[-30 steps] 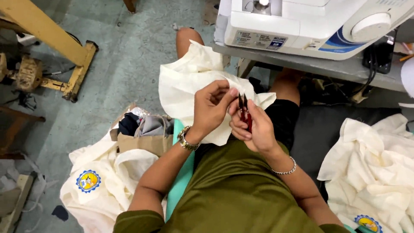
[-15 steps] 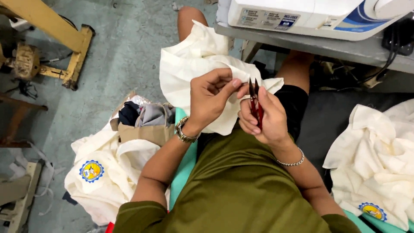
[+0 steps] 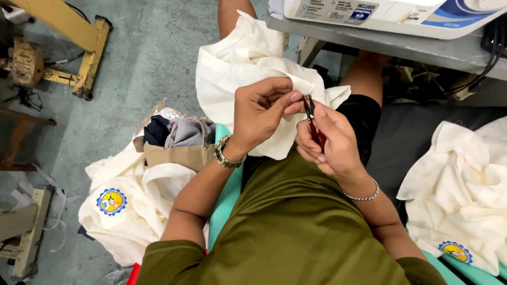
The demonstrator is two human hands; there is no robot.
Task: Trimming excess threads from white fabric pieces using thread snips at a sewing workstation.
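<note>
A cream cloth piece (image 3: pixel 243 63) lies over my lap and knees. My left hand (image 3: pixel 261 113), with a wristwatch on the wrist, pinches a fold of that cloth between thumb and fingers. My right hand (image 3: pixel 330 142), with a chain bracelet, grips small red-handled thread snips (image 3: pixel 312 120). The dark blades point up and meet the pinched fold right at my left fingertips. I sit in an olive shirt and black shorts on a teal seat (image 3: pixel 227 195).
A white sewing machine (image 3: pixel 391 13) stands on a grey table (image 3: pixel 401 50) ahead. Cream garments with round blue-yellow badges are heaped at the left (image 3: pixel 127 206) and right (image 3: pixel 465 195). A box of dark cloth (image 3: pixel 177 140) sits left. Yellow metal frame (image 3: pixel 79 37) stands on the floor.
The view has tilted down and closer. My hands have come together, and the snips' blades now touch the fold held in my left fingers.
</note>
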